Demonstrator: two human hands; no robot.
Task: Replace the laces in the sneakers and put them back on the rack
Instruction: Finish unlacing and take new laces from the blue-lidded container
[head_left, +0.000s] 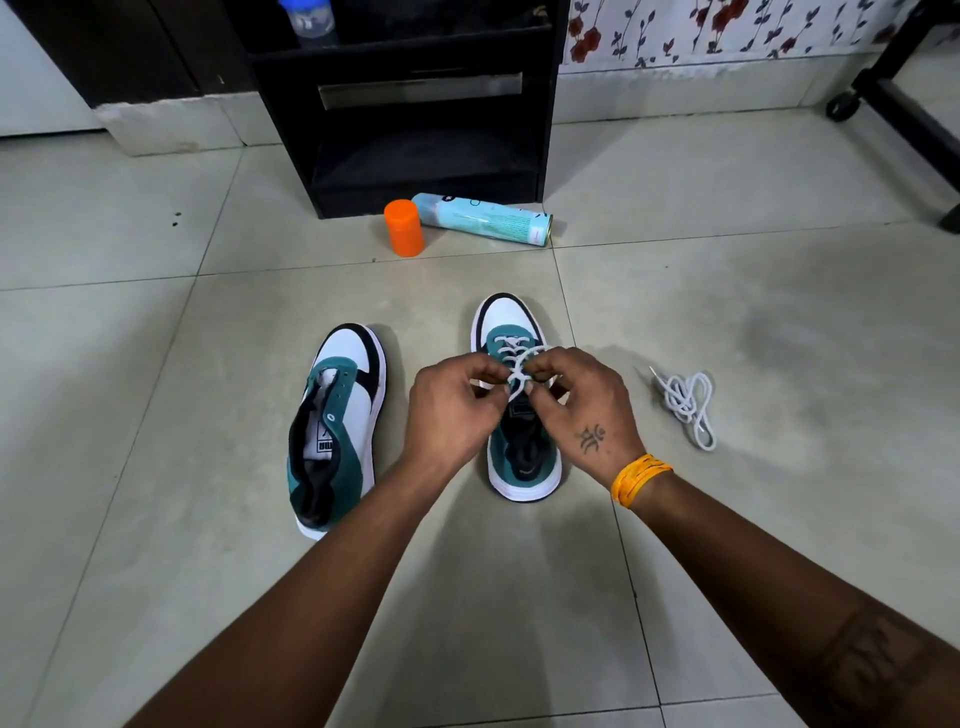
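Both hands (519, 400) pinch white lace (519, 364) over right sneaker (522, 467).

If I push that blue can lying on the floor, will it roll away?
Probably. The blue can is round and lies on its side on smooth floor tiles. The orange cap standing at its end might stop it on that side.

right sneaker (519, 457): middle hidden under both hands (519, 395)
lace (519, 364): loops partly covered by fingertips; knot state cannot be told
rack (415, 130): top cut off by the upper edge
bottle (310, 21): only lower part shows, blurred
spray can (483, 217): print too small to read
black stand (904, 104): cut off at the right edge
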